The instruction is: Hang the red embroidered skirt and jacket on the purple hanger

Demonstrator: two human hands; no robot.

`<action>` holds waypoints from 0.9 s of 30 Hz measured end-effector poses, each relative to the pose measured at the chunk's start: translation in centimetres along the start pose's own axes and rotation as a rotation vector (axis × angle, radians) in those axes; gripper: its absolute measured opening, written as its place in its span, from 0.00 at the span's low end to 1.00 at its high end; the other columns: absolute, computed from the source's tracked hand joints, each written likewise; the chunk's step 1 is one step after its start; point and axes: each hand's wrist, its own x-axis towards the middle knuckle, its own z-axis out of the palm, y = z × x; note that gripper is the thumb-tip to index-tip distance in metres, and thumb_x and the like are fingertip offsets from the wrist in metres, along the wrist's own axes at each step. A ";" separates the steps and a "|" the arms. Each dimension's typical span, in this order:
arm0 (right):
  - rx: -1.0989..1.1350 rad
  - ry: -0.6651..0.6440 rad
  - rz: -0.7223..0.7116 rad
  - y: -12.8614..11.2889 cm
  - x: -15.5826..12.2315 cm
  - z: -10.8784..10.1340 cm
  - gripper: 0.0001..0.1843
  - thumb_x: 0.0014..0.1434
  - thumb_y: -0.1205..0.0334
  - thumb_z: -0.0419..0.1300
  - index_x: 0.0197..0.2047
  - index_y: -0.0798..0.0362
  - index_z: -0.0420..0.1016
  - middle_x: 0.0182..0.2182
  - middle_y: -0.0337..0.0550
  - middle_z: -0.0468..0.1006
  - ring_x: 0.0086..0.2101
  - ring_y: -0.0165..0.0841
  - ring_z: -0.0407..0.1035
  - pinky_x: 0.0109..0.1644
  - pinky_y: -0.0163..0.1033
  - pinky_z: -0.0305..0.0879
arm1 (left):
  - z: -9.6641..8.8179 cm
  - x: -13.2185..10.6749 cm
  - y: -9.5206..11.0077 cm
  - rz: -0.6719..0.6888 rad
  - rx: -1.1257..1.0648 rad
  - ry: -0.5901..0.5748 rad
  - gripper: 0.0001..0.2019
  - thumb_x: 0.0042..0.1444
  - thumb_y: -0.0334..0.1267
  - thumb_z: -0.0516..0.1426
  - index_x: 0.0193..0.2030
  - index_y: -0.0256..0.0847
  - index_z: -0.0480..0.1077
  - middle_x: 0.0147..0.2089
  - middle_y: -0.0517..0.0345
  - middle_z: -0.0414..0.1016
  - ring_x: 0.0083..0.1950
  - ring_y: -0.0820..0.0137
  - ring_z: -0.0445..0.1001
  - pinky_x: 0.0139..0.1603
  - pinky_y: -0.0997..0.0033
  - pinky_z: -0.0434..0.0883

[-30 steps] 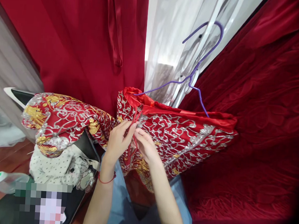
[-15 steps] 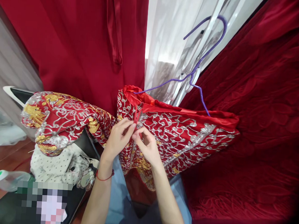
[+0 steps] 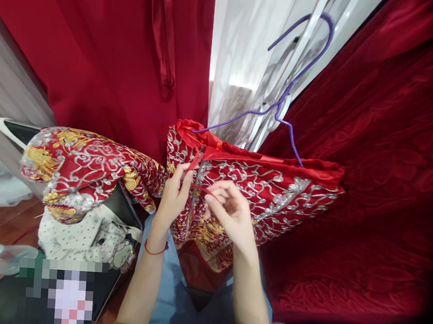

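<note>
A red skirt-like garment (image 3: 252, 183), embroidered in silver and gold, lies across my lap with its red satin waistband uppermost. A purple hanger (image 3: 284, 95) has its lower arms inside that waistband. Near the waistband's left part, my left hand (image 3: 176, 191) pinches red cords that come from the garment. To its right, my right hand (image 3: 230, 209) is closed on a red cord (image 3: 202, 188) stretched between the two hands. Whether the cord is knotted behind my left fingers is hidden.
At left, a second embroidered red garment (image 3: 87, 169) is draped over a black and white chair. Below it are a dotted cloth bag (image 3: 70, 236) and a clear bottle (image 3: 10, 259). Red curtains (image 3: 116, 53) hang behind; dark red fabric (image 3: 363, 215) fills the right.
My right hand has drawn away to the right from my left, pulling a length of red cord out between them. My left hand keeps its pinch near the waistband.
</note>
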 end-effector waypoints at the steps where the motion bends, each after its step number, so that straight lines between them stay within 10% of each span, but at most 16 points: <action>1: 0.063 -0.019 -0.017 -0.4 0.2 0.0 0.08 0.63 0.56 0.62 0.42 0.49 0.70 0.27 0.35 0.74 0.24 0.28 0.71 0.31 0.35 0.68 | 0.1 -0.1 -0.2 0.011 -0.005 0.022 0.14 0.70 0.47 0.48 0.52 0.44 0.69 0.31 0.63 0.70 0.28 0.75 0.66 0.32 0.76 0.63; 11: -0.024 -0.068 -0.254 -1.1 4.4 0.5 0.19 0.68 0.56 0.54 0.60 0.45 0.69 0.55 0.48 0.76 0.55 0.40 0.73 0.49 0.45 0.76 | 1.1 -1.8 0.3 -0.031 -0.362 0.165 0.10 0.64 0.45 0.58 0.48 0.44 0.68 0.32 0.63 0.72 0.27 0.77 0.66 0.30 0.77 0.63; 21: -0.318 -0.081 -0.507 -2.8 7.2 0.8 0.21 0.69 0.62 0.49 0.63 0.45 0.67 0.60 0.45 0.72 0.58 0.37 0.70 0.55 0.45 0.75 | 1.3 -2.8 1.2 -0.171 -0.462 0.040 0.10 0.63 0.44 0.60 0.41 0.42 0.65 0.25 0.67 0.67 0.24 0.79 0.57 0.26 0.79 0.55; 27: -0.579 0.185 -0.600 -4.4 6.0 0.3 0.16 0.65 0.68 0.48 0.45 0.51 0.77 0.40 0.44 0.80 0.40 0.32 0.75 0.47 0.41 0.73 | 1.0 -3.2 1.4 -0.183 -0.491 0.104 0.10 0.62 0.45 0.61 0.40 0.43 0.66 0.23 0.68 0.65 0.23 0.79 0.58 0.26 0.80 0.57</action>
